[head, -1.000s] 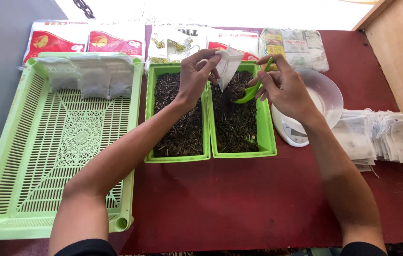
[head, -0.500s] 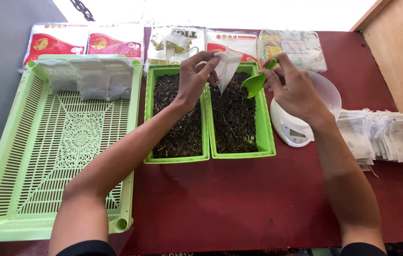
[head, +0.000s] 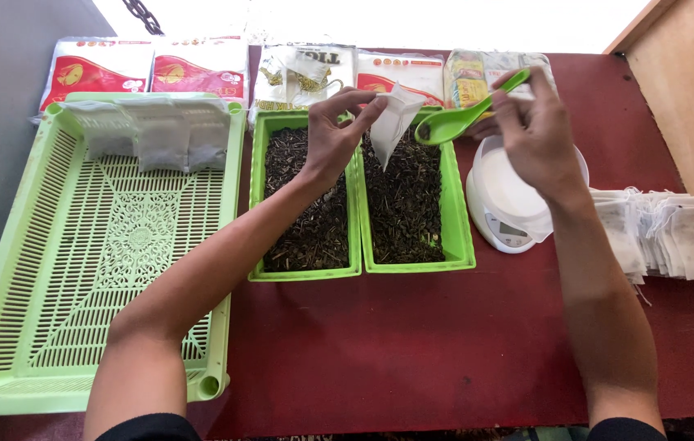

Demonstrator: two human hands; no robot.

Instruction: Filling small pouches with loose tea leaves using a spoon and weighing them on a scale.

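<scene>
Left hand (head: 332, 139): small white filter bag (head: 393, 122) pinched at its top, held above the right tea tray (head: 461, 233). Right hand (head: 536, 135): green scoop (head: 455, 121) gripped by its handle, bowl at the bag mouth. Advised: mouth kept open, scoop tipped slowly over the tray.

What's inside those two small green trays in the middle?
Both small green trays hold dark loose dried leaves. The left hand with its white paper bag and the green scoop cover the far ends. The tray bottoms are hidden under the leaves.
</scene>
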